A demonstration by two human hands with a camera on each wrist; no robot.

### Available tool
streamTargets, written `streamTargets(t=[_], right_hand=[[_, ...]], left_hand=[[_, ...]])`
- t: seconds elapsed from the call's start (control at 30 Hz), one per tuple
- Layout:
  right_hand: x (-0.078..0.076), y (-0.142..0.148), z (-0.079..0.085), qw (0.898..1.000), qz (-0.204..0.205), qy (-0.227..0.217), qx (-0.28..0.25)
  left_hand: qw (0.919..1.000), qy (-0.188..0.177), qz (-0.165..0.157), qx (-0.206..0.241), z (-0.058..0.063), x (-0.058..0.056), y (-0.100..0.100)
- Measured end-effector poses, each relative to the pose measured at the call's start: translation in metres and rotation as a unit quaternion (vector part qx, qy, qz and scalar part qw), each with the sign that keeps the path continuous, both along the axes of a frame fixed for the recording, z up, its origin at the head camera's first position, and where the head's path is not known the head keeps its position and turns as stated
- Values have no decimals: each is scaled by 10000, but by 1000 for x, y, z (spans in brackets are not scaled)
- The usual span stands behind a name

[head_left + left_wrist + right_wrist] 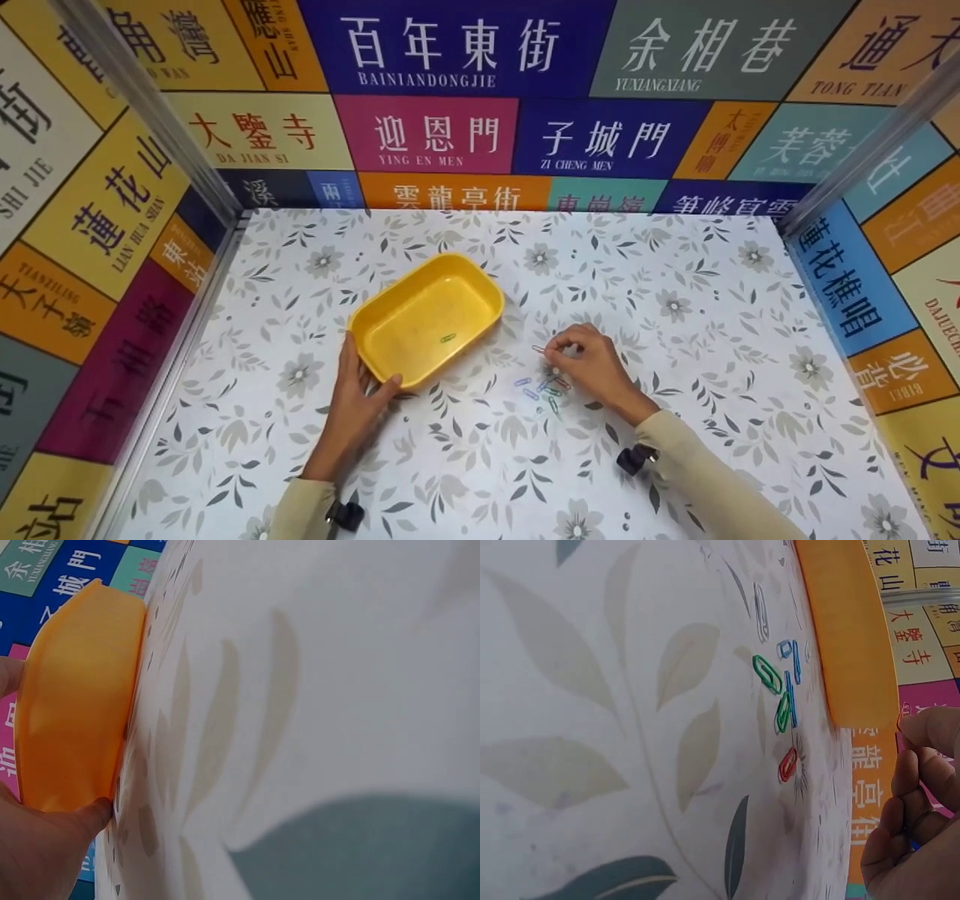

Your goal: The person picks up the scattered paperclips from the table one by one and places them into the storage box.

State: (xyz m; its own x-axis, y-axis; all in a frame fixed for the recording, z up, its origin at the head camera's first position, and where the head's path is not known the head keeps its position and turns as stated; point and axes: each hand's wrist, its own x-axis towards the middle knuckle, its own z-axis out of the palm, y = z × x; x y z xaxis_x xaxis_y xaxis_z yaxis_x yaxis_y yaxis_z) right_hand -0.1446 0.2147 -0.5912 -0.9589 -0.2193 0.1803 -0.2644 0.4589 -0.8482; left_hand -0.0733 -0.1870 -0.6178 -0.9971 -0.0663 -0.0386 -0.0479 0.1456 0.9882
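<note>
My left hand grips the near left corner of a yellow plastic tray, thumb on one side and fingers on the other. One green paper clip lies inside the tray. Right of it, my right hand pinches a red paper clip between thumb and forefinger, raised off the table in the right wrist view. Below that hand lies a loose group of several paper clips, among them a green clip, a blue clip, a pale clip and another red clip.
A white tablecloth with grey leaves and flowers covers the table. Panels with coloured place-name signs stand at the back and both sides, joined by metal posts. Dark bands sit on both wrists.
</note>
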Motion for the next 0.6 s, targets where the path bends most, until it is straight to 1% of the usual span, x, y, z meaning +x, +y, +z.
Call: streamTargets(t=[0.2, 0.43, 0.6], right_hand=[[-3, -10, 8, 9999, 158, -38, 25], [-9, -21, 14, 9995, 304, 53, -23], [-14, -25, 21, 9994, 301, -68, -129]], left_hand=[[9999, -112, 25, 69, 1, 0, -1], [9998, -12, -52, -187, 0, 1, -2], [9999, 8, -60, -127, 0, 0, -1]])
